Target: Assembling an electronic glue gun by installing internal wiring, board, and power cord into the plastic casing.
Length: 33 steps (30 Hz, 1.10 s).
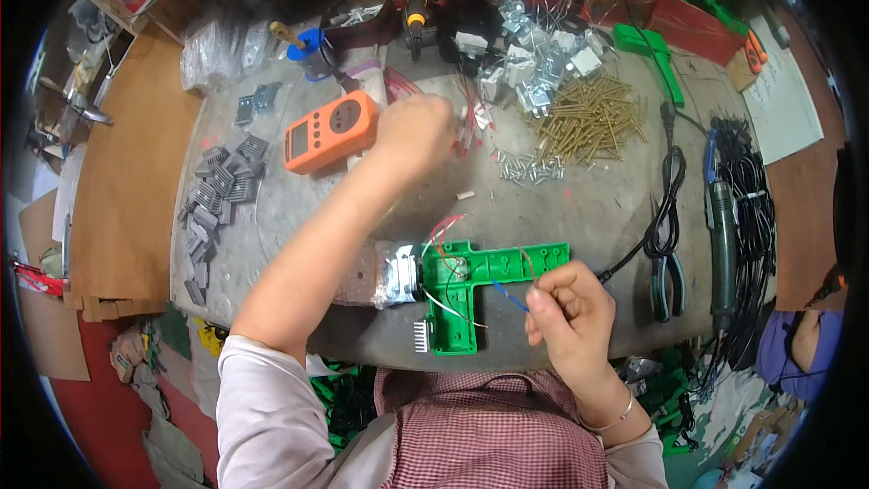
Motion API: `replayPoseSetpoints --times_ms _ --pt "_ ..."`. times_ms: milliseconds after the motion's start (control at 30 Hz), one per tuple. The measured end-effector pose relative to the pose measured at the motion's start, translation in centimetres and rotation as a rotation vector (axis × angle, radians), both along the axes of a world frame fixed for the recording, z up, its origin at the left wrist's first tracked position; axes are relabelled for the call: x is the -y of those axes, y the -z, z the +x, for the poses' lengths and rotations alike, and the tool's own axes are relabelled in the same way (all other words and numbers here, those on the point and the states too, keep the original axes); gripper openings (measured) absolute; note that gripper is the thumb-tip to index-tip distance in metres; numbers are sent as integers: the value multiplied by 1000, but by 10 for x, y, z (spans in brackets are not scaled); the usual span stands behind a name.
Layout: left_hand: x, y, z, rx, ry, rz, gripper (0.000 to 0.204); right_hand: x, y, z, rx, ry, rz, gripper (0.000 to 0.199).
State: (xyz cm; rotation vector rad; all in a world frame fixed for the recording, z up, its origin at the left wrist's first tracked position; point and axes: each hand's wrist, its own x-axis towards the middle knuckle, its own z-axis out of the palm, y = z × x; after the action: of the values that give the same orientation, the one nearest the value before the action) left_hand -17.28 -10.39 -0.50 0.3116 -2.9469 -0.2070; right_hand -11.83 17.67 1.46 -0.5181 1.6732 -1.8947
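A green T-shaped plastic housing half [489, 264] lies open on the bench in front of me, with red, white and dark wires at its middle. A silvery, foil-wrapped metal part [394, 273] adjoins its left side. My right hand [572, 319] is closed by the housing's right arm, pinching a blue wire [511, 295] between thumb and finger; a thin brown-red wire rises beside it. My left hand [418, 134] reaches far forward, fingers curled, next to red wires [469, 118] and an orange meter [331, 131]. What its fingers hold, if anything, is hidden.
Dark finned pieces [217, 183] lie on the left. Brass-coloured screws [593, 122], silver screws [525, 167] and metal parts are heaped at back right. A black cord [668, 208], pliers [668, 285] and a green screwdriver [721, 249] lie on the right. A soldering iron [415, 14] stands behind.
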Motion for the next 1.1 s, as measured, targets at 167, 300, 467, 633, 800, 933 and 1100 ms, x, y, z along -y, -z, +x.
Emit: replayPoseSetpoints --times_ms 167,300,467,633,800,933,1100 --pt "-27 -53 53 -198 47 685 6 3 4 -1 -57 86 -23 11" --pt "-56 -65 115 -177 230 924 9 7 3 1 -89 71 3 10" --pt "-83 -54 139 -246 68 1279 11 6 -7 5 -249 20 86 8" --pt "-84 -56 137 -253 11 1584 15 4 -9 5 -308 33 56 7" --pt "-85 -61 140 -198 -38 1576 16 3 -11 6 -327 39 34 6" --pt "-87 -61 143 -201 -13 1531 17 2 -14 6 -368 16 61 6" --pt "-92 -61 145 -265 36 1282 11 0 -15 5 -399 -16 89 6"
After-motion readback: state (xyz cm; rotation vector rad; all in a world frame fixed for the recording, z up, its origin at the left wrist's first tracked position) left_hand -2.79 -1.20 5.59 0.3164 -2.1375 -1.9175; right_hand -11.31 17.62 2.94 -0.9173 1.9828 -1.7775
